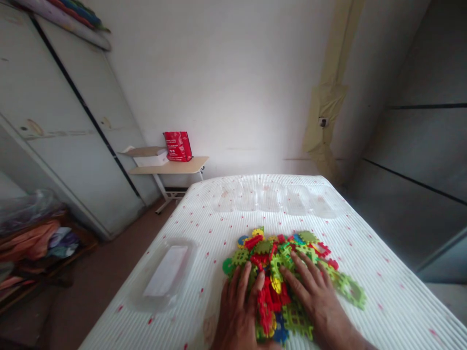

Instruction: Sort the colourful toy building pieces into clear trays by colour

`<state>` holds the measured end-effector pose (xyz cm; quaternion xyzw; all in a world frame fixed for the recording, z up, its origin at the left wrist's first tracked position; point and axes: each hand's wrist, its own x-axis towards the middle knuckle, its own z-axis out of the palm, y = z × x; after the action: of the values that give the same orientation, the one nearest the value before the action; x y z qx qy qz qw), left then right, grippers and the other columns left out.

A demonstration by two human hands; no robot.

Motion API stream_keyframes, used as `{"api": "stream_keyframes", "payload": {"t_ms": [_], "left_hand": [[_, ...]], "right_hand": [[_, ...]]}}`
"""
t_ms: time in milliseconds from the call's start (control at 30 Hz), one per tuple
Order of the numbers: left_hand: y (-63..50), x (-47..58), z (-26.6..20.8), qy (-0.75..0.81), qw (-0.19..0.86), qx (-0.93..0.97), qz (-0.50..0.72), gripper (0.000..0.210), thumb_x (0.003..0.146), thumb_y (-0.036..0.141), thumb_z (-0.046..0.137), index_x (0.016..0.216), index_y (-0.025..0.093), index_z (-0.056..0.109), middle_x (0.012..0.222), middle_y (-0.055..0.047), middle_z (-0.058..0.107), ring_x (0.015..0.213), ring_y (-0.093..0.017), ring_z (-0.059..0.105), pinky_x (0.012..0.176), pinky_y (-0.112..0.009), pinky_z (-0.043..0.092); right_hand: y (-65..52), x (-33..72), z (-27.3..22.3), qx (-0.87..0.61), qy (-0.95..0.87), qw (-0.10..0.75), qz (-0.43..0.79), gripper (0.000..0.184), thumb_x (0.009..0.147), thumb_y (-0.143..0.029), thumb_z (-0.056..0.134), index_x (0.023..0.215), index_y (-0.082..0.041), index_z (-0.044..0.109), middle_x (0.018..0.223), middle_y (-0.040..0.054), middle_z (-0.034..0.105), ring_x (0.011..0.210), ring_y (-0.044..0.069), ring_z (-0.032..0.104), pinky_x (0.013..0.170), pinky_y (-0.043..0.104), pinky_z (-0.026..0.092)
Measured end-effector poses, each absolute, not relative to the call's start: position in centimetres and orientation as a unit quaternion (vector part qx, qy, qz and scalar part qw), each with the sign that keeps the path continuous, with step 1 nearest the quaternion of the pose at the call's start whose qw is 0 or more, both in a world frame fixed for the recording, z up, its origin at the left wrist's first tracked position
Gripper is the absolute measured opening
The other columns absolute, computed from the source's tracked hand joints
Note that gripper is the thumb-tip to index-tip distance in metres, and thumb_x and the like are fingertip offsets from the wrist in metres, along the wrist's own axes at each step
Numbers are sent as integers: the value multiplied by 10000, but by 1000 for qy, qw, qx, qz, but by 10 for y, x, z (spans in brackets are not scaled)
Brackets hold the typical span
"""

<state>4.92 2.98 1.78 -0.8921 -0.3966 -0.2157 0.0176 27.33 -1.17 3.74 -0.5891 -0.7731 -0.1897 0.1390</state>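
A loose heap of plastic building pieces (269, 293) in green, red, yellow and blue lies on the table near me. My left hand (239, 306) rests on the heap's left side, its fingers stretched forward over the pieces. On the right side, my right hand (314, 294) lies with fingers spread across green and red pieces. Neither hand visibly grips a piece. Some pieces under the palms are hidden. A green lattice piece (350, 290) sticks out to the right of my right hand.
A clear plastic tray (146, 297) with a white paper in it sits on the left of the cloth-covered table (204, 214). Several clear containers (270, 198) form a row at the far edge. Beyond stands a small table (197, 164) with a red bag (178, 147).
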Motion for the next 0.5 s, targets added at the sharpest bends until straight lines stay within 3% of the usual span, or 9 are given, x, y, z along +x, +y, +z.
{"api": "stream_keyframes", "payload": {"t_ms": [100, 333, 500], "left_hand": [[36, 58, 31, -429, -22, -874, -228, 1040, 511, 432, 711, 1398, 213, 214, 1486, -92, 140, 1299, -364, 223, 1017, -508, 284], [43, 59, 41, -438, -26, -868, -232, 983, 548, 331, 678, 1400, 238, 199, 1471, -82, 206, 1297, -336, 241, 1032, -522, 227], [40, 51, 41, -418, -14, -881, -220, 965, 603, 445, 650, 1410, 234, 165, 1474, -97, 208, 1301, -344, 232, 1019, -541, 203]], "right_hand": [[9, 271, 40, -589, -774, 142, -181, 762, 702, -87, 508, 1391, -285, 250, 1472, 105, 190, 1306, 350, 200, 953, 572, 283], [14, 278, 59, -568, -796, 179, -110, 766, 650, -214, 585, 1367, -264, 321, 1480, 100, 161, 1308, 387, 175, 962, 649, 203], [-33, 291, 65, -474, -850, 206, -101, 603, 770, -272, 537, 1345, -308, 360, 1408, 29, 359, 1287, 278, 310, 1033, 500, 277]]}}
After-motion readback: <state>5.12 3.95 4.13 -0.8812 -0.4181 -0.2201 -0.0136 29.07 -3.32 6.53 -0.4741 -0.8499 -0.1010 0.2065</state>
